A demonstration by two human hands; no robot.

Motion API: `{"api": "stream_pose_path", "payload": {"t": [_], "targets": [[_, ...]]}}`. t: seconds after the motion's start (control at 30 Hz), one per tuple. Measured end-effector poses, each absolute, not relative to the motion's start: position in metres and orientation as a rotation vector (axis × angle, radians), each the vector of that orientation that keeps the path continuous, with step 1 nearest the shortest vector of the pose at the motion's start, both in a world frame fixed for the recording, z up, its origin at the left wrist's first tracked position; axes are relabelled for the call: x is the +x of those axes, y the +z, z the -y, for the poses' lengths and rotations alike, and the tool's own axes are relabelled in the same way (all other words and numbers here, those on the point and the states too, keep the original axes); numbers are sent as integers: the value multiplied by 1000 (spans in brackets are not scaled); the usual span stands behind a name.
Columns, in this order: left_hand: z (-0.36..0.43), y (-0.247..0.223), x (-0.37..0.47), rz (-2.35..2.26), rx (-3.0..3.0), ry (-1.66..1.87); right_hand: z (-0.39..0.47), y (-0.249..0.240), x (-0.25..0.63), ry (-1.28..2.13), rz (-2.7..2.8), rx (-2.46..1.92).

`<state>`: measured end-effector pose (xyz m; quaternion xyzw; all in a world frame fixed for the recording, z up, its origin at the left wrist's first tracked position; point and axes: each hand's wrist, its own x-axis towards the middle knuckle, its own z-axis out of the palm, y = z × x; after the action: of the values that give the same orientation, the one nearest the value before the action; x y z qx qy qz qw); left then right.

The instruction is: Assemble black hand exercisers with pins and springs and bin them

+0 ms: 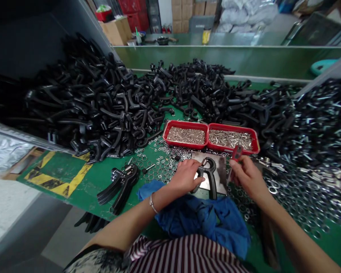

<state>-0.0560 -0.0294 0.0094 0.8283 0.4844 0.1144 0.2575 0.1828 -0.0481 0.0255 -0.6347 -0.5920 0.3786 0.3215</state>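
My left hand [186, 175] is closed around one leg of a black hand grip strengthener [212, 178], which lies over a flat metal plate [222, 167]. The curved top of the strengthener, with a shiny metal part beside it, points away from me. My right hand [247, 175] is closed on a small red tool [236, 152] with a dark patch near its top. That tool stands upright at the plate's right edge, and its exact kind cannot be made out. A blue cloth [199, 223] is bunched in front of the plate.
Two red trays [208, 135] of small metal pins stand behind the plate. Black plastic handles [110, 102] are heaped at the left and back. Metal rings [298, 201] and metal parts spread rightward. Assembled strengtheners [122, 185] lie at left; a wooden handle [268, 239] lies right.
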Motion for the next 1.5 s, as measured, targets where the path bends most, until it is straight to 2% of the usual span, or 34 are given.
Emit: {"api": "stream_pose_path", "payload": {"t": [0.13, 0.23, 0.37, 0.5, 0.6, 0.7, 0.8, 0.93, 1.07, 1.17, 1.23, 1.33, 1.5], "targets": [[31, 12, -57, -1254, 2294, 299, 64, -4, 225, 613, 1976, -2186], [33, 14, -53, -1254, 2347, 268, 71, -2, 234, 379, 2168, -2260], [37, 13, -48, -1291, 2332, 308, 60, 27, 211, 264, 2140, -1843], [40, 16, -54, -1377, 2228, 667, 32, 46, 156, 210, 2016, -1434], [40, 25, -66, -1448, 2155, 967, 13, 30, 114, 176, 2189, -1297], [39, 35, -80, -1448, 2167, 1030, 4, 1, 90, 149, 2410, -1256], [36, 42, -93, -1397, 2224, 990, 3, -11, 94, 217, 2409, -1206], [6, 49, -108, -1358, 2342, 919, -2, 9, 137, 369, 2013, -1201], [-56, 53, -107, -1429, 2529, 569, -22, 27, 184, 217, 1742, -1362], [-102, 51, -96, -1581, 2615, 104, -47, 33, 180, 105, 2000, -1385], [-123, 48, -88, -1666, 2597, -74, -66, 35, 158, 69, 2315, -1362], [-133, 40, -82, -1730, 2568, -127, -98, 34, 119, 60, 2589, -1369], [-123, 31, -89, -1770, 2584, -97, -130, 21, 92, 139, 2621, -1408]]}}
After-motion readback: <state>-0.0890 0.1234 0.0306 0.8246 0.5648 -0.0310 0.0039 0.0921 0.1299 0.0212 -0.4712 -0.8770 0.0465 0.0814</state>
